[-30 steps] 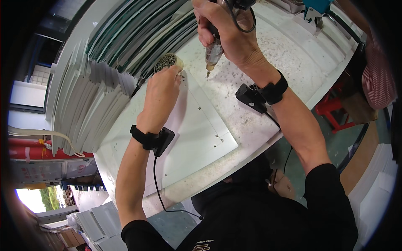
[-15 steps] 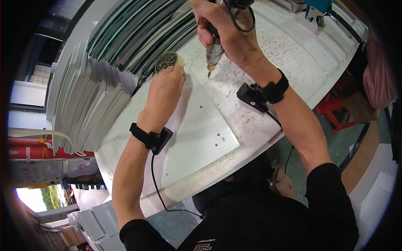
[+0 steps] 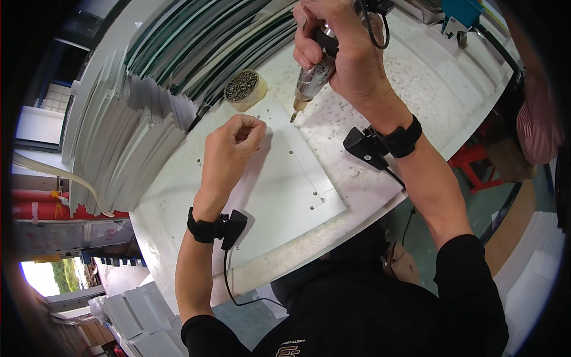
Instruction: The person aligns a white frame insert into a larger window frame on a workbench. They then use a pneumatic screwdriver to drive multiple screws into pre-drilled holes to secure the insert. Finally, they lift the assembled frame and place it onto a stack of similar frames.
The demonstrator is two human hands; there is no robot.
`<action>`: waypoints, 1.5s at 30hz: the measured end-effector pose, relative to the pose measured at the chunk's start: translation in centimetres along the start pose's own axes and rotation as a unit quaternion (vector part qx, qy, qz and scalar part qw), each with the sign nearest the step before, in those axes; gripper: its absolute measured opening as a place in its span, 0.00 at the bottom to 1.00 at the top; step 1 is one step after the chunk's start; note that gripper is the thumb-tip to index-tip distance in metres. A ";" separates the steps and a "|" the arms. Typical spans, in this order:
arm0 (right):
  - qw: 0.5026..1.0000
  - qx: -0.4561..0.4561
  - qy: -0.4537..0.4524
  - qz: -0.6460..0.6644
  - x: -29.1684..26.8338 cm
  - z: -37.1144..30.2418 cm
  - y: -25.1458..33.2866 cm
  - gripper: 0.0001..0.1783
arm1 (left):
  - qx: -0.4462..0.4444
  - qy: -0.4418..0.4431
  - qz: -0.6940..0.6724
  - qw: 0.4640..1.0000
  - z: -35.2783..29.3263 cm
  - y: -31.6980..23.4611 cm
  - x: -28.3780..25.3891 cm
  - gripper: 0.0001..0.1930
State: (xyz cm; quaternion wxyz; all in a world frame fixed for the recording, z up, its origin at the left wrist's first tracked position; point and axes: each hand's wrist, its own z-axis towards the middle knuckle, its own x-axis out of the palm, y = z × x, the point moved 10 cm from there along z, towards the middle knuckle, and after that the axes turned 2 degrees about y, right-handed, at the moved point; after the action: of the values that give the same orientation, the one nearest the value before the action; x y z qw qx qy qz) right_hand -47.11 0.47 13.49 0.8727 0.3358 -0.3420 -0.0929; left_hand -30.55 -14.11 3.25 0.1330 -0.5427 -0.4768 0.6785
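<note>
My right hand (image 3: 355,59) is wrapped around an electric screwdriver (image 3: 313,82), whose bit slants down just off the edge of a white panel (image 3: 270,199). Over that panel, my left hand (image 3: 232,146) has its thumb and fingertips pinched together; whatever may be between them is too small to name. Several small screws or holes dot the panel, including a few near its front right corner. Beyond my left hand, a round tub (image 3: 259,95) full of small metal screws (image 3: 240,84) stands on the worktable (image 3: 416,89).
Stacked white panels (image 3: 119,140) and dark-edged sheets (image 3: 202,44) line the table's far left. A blue tool (image 3: 463,12) is at the back right. A red stool (image 3: 476,169) and a person's striped sleeve (image 3: 535,131) are beyond the right edge.
My left hand has come out of the screw tub and back toward me over the panel, fingers pinched. The screwdriver in my right hand has shifted slightly, its tip a little nearer me.
</note>
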 end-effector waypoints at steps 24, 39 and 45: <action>0.999 -0.004 -0.031 0.043 1.6 -1.5 -1.8 0.16 | -0.051 0.112 -0.421 0.899 -2.7 3.7 2.7 0.10; 0.998 -0.007 -0.014 0.056 1.3 -1.4 -1.9 0.16 | -0.056 0.103 -0.418 0.901 -3.0 3.5 2.8 0.09; 0.998 -0.013 -0.005 0.053 1.4 -1.4 -1.8 0.16 | -0.047 0.104 -0.413 0.904 -3.0 3.5 2.8 0.09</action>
State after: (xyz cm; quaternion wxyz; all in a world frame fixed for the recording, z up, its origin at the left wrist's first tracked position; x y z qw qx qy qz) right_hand -45.07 -0.71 12.33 0.8792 0.3052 -0.3621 -0.0524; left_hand -27.83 -12.45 -1.13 0.4242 -0.3703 -0.6730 0.4796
